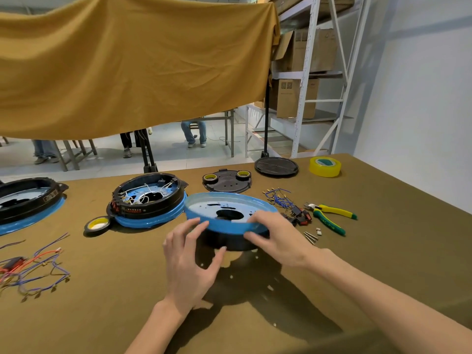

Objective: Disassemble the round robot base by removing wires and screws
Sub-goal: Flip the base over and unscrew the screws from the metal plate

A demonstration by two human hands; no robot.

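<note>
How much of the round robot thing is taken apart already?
Done: loose blue wires and small metal screws lie beside the yellow-green pliers. In hand: the left hand and right hand hold up an emptied blue-rimmed round base. Left: the black round base behind still holds white wires.
</note>
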